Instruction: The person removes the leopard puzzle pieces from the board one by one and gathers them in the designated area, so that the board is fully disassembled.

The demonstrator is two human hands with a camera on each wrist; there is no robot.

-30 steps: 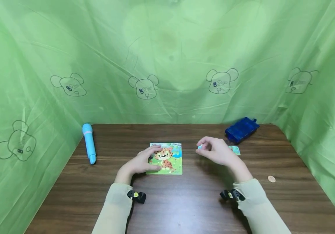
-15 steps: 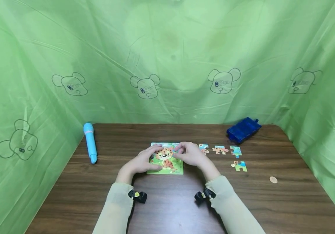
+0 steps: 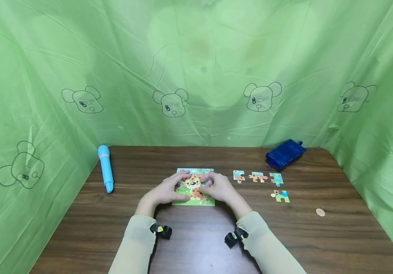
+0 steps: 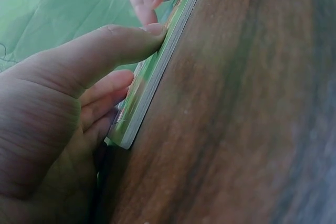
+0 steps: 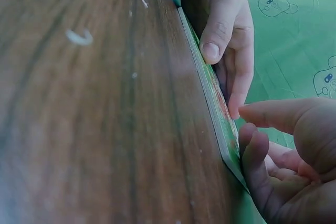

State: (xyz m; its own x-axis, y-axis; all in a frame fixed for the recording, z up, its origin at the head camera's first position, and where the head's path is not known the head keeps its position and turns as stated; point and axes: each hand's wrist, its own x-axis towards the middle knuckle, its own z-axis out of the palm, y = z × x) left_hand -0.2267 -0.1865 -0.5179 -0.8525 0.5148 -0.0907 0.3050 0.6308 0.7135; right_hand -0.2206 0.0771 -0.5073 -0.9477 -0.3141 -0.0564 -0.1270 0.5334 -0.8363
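Observation:
A square puzzle board (image 3: 189, 202) with a spotted cartoon leopard on green ground lies flat on the table. My left hand (image 3: 166, 190) rests over its left side, with the thumb (image 4: 142, 36) pressing on the surface near the front edge and the other fingers extended. My right hand (image 3: 218, 187) is at the board's right side, fingertips touching the picture. In the right wrist view its thumb (image 5: 273, 115) and bent fingers come close together. Whether a puzzle piece is between them is hidden. Part of the picture lies under both hands.
Several loose puzzle pieces (image 3: 258, 177) lie right of the board. A blue translucent box (image 3: 286, 154) stands at the back right, and a small pale oval disc (image 3: 320, 212) lies farther right. A light-blue toy microphone (image 3: 105, 168) lies at the far left of the wooden table.
My right hand has moved left from beside the loose pieces, carrying a small blue puzzle piece, onto the board's right side, then slightly nearer me. My left hand has stayed put.

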